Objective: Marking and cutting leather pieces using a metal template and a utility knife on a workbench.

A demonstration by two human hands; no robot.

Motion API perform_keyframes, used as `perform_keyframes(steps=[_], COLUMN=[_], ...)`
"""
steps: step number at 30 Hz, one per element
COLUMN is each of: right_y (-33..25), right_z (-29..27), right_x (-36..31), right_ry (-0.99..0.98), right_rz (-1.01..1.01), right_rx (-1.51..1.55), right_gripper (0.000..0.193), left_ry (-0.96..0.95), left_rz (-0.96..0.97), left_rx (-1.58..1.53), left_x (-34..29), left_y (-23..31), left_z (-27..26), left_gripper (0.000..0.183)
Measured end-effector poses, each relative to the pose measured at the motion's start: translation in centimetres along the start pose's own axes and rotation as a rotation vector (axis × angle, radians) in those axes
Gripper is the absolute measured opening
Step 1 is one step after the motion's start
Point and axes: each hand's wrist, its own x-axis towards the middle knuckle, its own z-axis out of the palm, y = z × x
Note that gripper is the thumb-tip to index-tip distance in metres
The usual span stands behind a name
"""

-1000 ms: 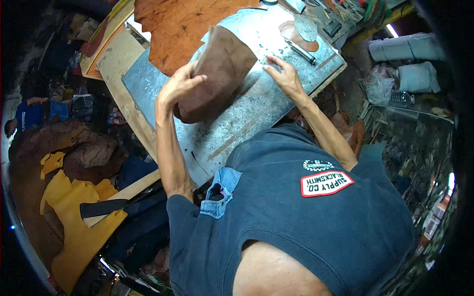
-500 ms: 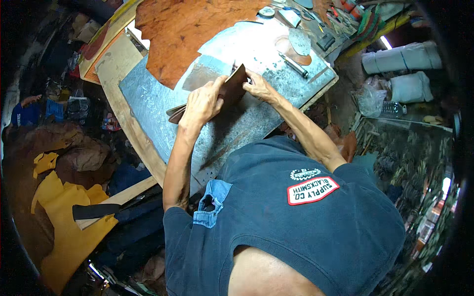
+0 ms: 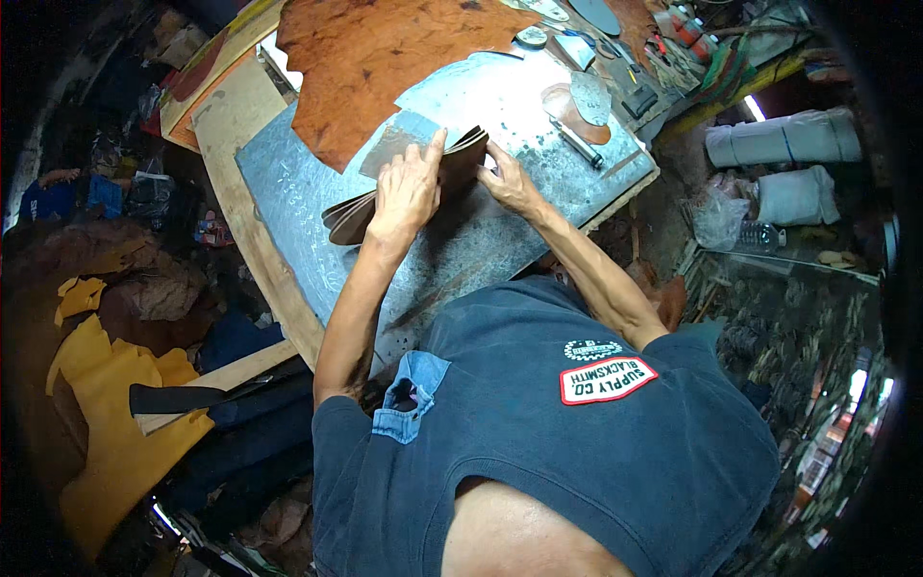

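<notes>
A stack of dark brown leather pieces is held up on edge above the metal-topped table, tilted from lower left to upper right. At the upper right end its layers are slightly fanned apart. My left hand grips the stack around its middle, with the index finger stretched along the upper edge. The thumb and fingers of my right hand pinch its right end. Part of the stack is hidden behind my left hand, and its lower left layers show past the wrist.
A large orange-brown hide covers the far left of the worktable. To the right lie a dark-and-silver cylindrical tool and a grey oval template. Wrapped white rolls stand at the right; yellow leather hangs at the left.
The upper right layers of the stack have spread apart, and its edges now show as several separate sheets. My left index finger has straightened along the top edge.
</notes>
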Motion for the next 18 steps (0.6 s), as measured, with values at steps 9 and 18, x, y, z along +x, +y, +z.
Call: perform_keyframes(steps=[9,18], right_y=[-2.7,0.8], right_z=[-0.8,-1.1], right_x=[1.6,2.0], right_ry=[-0.099,-0.050], right_rz=[0.206,0.106], right_rx=[0.022,-0.031], right_gripper=[0.046,0.032], left_ry=[-0.066,-0.075], left_rz=[-0.080,-0.139], left_rx=[-0.017,-0.093], left_x=[1.2,0.6], left_y=[-0.7,-0.2], left_z=[0.9,1.5], left_gripper=[0.074,0.062])
